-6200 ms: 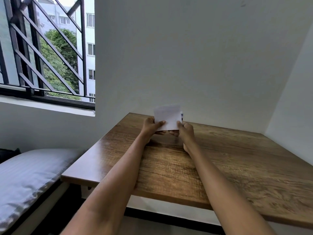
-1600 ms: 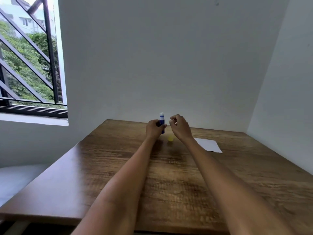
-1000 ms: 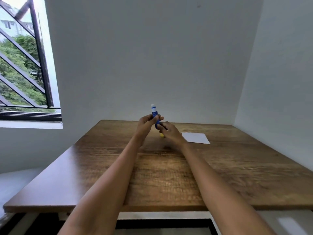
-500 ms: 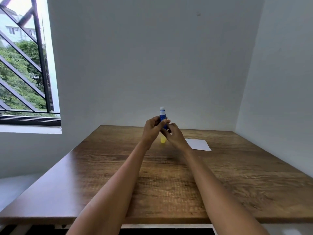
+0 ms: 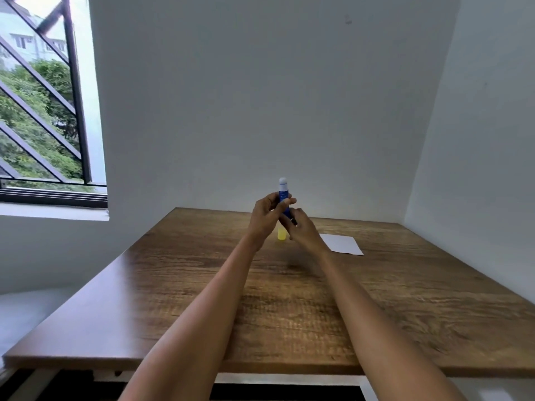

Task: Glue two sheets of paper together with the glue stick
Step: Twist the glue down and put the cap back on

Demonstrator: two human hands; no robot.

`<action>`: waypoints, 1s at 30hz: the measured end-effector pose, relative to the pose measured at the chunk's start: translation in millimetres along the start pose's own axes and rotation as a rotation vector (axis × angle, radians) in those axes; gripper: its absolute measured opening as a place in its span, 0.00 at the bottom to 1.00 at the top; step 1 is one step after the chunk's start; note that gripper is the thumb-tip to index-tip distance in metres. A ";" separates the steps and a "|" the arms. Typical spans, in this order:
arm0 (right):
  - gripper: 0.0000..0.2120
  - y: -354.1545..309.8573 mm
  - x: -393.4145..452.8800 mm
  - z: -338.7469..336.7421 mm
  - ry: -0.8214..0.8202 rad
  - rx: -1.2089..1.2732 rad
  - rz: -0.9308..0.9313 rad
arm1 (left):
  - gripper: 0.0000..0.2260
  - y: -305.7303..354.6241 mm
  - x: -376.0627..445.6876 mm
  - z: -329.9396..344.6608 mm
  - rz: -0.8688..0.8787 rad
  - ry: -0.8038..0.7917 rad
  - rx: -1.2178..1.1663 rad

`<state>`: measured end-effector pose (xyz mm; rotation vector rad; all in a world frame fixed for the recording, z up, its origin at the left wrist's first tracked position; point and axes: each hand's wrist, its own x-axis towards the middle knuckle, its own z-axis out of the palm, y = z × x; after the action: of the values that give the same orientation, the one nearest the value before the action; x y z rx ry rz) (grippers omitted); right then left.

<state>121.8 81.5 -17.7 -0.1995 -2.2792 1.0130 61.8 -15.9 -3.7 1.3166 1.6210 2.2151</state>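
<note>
- Head view: left hand point(image 5: 265, 217) grips the glue stick point(image 5: 284, 195) around its middle, fingers curled on the blue barrel; stick nearly upright, white glue tip up, held above the far middle of the worktop point(image 5: 202, 299).
- Right hand point(image 5: 302, 231) is at the stick's lower end, fingers pinched on the base, probably twisting the knob to wind glue out; exact contact too small to confirm.
- Yellow cap point(image 5: 281, 235) stands on the worktop just below both hands, so the stick is uncapped.
- Paper point(image 5: 343, 243) lies flat on the worktop to the right of the hands, near the right hand, apart from it. Can't tell if it is one sheet or two stacked.
- Key relation: stick's long axis is vertical, tip pointing away from the paper; paper sits right and slightly nearer the camera. The next move needs the stick tipped over and carried right; right hand is the nearer one to hold the sheet down.
</note>
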 end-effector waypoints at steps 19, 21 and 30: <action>0.12 -2.7 2.6 0.6 0.175 -0.168 -0.035 | 0.12 2.6 -1.9 -6.4 0.003 0.014 -0.010; 0.14 -4.0 1.4 1.8 0.314 -0.242 -0.045 | 0.11 4.3 -1.7 -1.5 0.012 0.001 -0.018; 0.12 -1.2 1.3 -2.2 0.031 -0.052 -0.057 | 0.11 1.1 -3.0 -4.1 0.007 -0.037 -0.017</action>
<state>122.2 82.5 -15.1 -0.1696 -2.2721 0.9159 61.3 -20.9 -4.7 1.3529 1.5842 2.1892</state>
